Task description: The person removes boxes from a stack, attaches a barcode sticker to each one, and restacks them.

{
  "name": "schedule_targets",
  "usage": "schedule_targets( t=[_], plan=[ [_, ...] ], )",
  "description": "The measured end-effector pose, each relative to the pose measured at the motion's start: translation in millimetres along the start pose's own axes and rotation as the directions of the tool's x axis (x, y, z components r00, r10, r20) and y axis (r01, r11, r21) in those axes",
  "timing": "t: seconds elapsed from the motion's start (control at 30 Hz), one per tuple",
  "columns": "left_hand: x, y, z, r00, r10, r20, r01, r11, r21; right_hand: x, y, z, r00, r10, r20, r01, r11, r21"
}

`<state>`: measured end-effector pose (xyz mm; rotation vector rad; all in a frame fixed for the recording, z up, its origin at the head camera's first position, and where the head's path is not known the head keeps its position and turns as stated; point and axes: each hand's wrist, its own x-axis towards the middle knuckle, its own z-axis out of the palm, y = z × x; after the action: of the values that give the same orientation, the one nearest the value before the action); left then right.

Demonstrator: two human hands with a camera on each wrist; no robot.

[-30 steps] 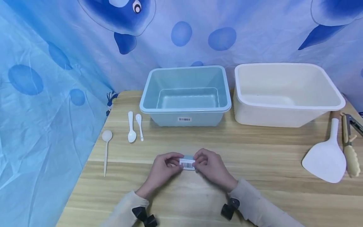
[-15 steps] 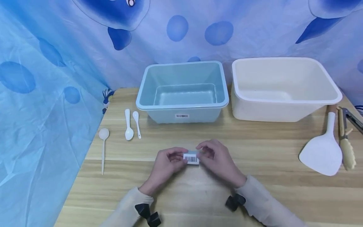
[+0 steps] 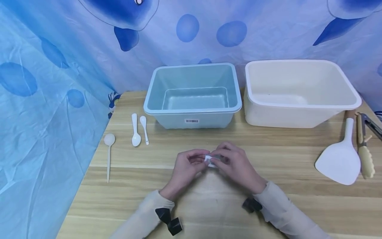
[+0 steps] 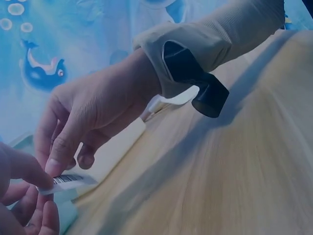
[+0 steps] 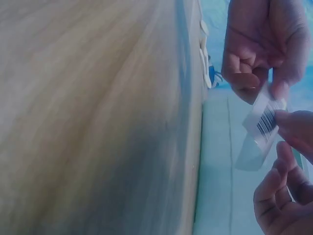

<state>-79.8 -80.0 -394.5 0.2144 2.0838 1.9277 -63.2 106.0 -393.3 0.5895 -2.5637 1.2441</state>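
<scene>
Between both hands, above the tabletop, is a small white barcode label [image 3: 210,164] with a pale bluish-clear strip along it. The left hand [image 3: 187,166] pinches its left end between thumb and fingers. At the other end the right hand [image 3: 235,165] pinches it, its thumb lying over part of the barcode. In the right wrist view the label [image 5: 266,120] is tilted, with its printed bars showing and the clear part hanging below. The left wrist view shows the label [image 4: 69,181] nearly edge-on under the right thumb.
Behind the hands stand a light-blue plastic bin [image 3: 192,124] and a white bin [image 3: 298,118]. Two white spoons [image 3: 136,137] [image 3: 145,127] and a round-headed stick [image 3: 109,142] lie left. A white spatula [image 3: 340,161] and tongs [image 3: 365,156] lie right.
Both hands have shifted right and slightly away from the body with the label. The right fingers and thumb have come further over the label, covering much of the barcode.
</scene>
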Motion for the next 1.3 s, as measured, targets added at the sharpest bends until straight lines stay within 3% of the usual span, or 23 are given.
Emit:
schedule_targets(
  t=[0.5, 0.73, 1.03, 1.3],
  plan=[
    [0.3, -1.1, 12.2, 0.999, -0.03, -0.013, 0.029, 0.999, -0.035, -5, 11, -2, 0.999, -0.029, -0.019, 0.03, 0.997, 0.065],
    [0.2, -1.9, 12.5, 1.0, -0.028, 0.0, 0.028, 0.996, -0.085, -5, 15, -4, 0.998, -0.039, 0.044, 0.033, 0.992, 0.123],
    [-0.3, -1.5, 6.8, 0.994, -0.105, 0.036, 0.109, 0.985, -0.132, -2, 14, -12, 0.991, -0.012, 0.135, -0.003, 0.994, 0.112],
    [1.2, -2.3, 2.8, 0.99, -0.135, 0.038, 0.139, 0.981, -0.135, -3, 8, -19, 0.984, 0.007, 0.179, -0.027, 0.994, 0.11]
  ],
)
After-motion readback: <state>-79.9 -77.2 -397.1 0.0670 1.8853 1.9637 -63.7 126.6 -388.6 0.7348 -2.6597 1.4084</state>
